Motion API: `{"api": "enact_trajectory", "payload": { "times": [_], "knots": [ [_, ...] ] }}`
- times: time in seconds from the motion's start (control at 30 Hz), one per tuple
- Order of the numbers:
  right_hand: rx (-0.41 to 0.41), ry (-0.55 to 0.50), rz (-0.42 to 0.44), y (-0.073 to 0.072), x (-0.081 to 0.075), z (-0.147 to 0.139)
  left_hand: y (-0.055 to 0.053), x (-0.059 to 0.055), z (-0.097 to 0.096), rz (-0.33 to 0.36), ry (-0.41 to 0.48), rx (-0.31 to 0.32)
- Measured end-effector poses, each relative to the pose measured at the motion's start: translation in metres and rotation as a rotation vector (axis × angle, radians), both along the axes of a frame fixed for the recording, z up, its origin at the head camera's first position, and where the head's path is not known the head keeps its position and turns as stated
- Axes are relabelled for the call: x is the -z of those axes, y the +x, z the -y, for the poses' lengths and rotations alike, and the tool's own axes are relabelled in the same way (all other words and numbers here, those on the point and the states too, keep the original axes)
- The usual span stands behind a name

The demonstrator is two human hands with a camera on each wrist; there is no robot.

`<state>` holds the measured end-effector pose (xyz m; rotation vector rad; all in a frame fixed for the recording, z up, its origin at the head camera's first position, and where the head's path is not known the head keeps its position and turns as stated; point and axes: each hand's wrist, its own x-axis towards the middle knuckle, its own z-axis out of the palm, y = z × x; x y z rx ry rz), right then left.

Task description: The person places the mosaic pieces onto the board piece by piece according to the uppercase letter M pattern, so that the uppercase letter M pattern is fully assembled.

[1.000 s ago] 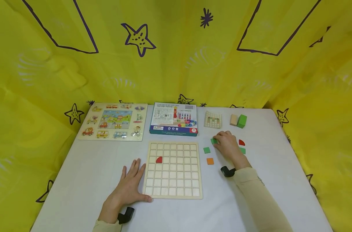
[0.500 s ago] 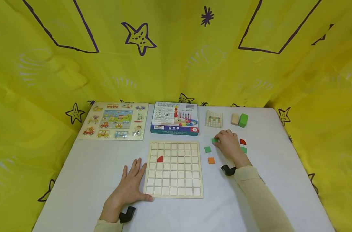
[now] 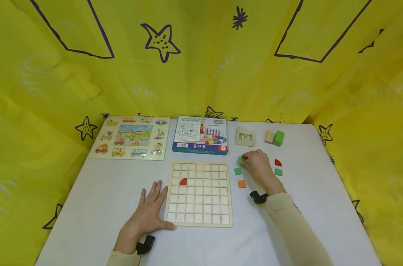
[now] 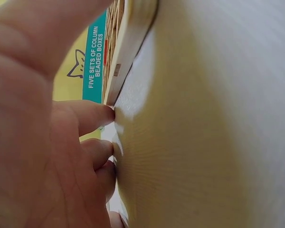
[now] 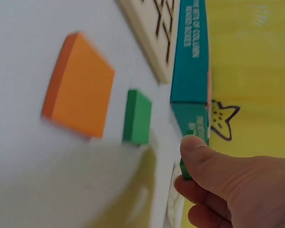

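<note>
Left hand (image 3: 146,214) spread beside the grid board (image 3: 199,200), right hand (image 3: 258,166) pinching a green tile (image 3: 241,159)!
Over on the left, the grip is wide, straight-fingered, holding nothing; light steadying is plenty, so the red quarter piece (image 3: 183,181) isn't jolted. Right of the board, just beyond a loose green square (image 3: 238,171), the other grip is a narrow thumb-and-finger pinch on the tile: best to hold it by its edges, level, clear of that square.

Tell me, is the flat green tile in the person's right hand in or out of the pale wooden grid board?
Out: the right hand pinches the green tile to the right of the grid board.
</note>
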<state>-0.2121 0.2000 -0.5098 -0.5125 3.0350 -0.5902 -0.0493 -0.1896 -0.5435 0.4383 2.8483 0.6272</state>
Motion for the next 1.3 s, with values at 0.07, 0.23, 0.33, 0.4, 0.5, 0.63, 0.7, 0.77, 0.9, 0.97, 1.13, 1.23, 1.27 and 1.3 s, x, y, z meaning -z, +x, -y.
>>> {"api": "enact_trajectory", "payload": {
  "times": [0.07, 0.23, 0.33, 0.4, 0.5, 0.63, 0.7, 0.77, 0.9, 0.97, 1.13, 1.23, 1.27, 1.3],
  "knots": [
    [-0.004, -0.015, 0.006, 0.001, -0.003, 0.006, 0.0, 0.0, 0.0, -0.002, 0.004, -0.003],
    [-0.03, -0.043, 0.019, 0.003, -0.008, 0.022, 0.001, -0.002, 0.0, -0.012, 0.019, -0.01],
    [-0.066, -0.039, 0.003, 0.005, -0.009, 0.033, 0.001, -0.003, -0.001, -0.011, 0.016, -0.01],
    [-0.092, -0.041, -0.011, 0.007, -0.009, 0.042, 0.001, -0.004, -0.001, -0.011, 0.017, -0.01],
    [-0.136, -0.057, -0.035, 0.01, -0.008, 0.055, 0.001, -0.004, -0.001, -0.012, 0.017, -0.01],
    [-0.183, -0.085, -0.043, 0.016, -0.006, 0.073, 0.001, -0.003, -0.001, -0.017, 0.016, -0.006],
    [-0.206, -0.083, -0.041, 0.019, -0.005, 0.082, 0.001, -0.002, -0.001, -0.026, 0.015, -0.004],
    [-0.228, -0.078, -0.041, 0.023, -0.003, 0.09, 0.001, -0.002, -0.001, -0.032, 0.016, -0.003],
    [-0.267, -0.074, -0.031, 0.029, 0.001, 0.106, 0.002, -0.001, 0.0, -0.045, 0.018, -0.004],
    [-0.283, -0.067, -0.031, 0.032, 0.002, 0.113, 0.002, -0.001, 0.0, -0.048, 0.021, -0.004],
    [-0.344, -0.056, -0.054, 0.039, 0.004, 0.127, 0.001, -0.002, 0.0, -0.045, 0.023, -0.001],
    [-0.37, -0.054, -0.068, 0.042, 0.004, 0.133, 0.001, -0.002, 0.0, -0.035, 0.009, -0.003],
    [-0.375, -0.052, -0.069, 0.043, 0.004, 0.135, 0.001, -0.002, 0.0, -0.03, 0.005, -0.004],
    [-0.378, -0.049, -0.07, 0.043, 0.004, 0.136, 0.001, -0.002, 0.0, -0.027, 0.0, -0.003]
  ]
}}
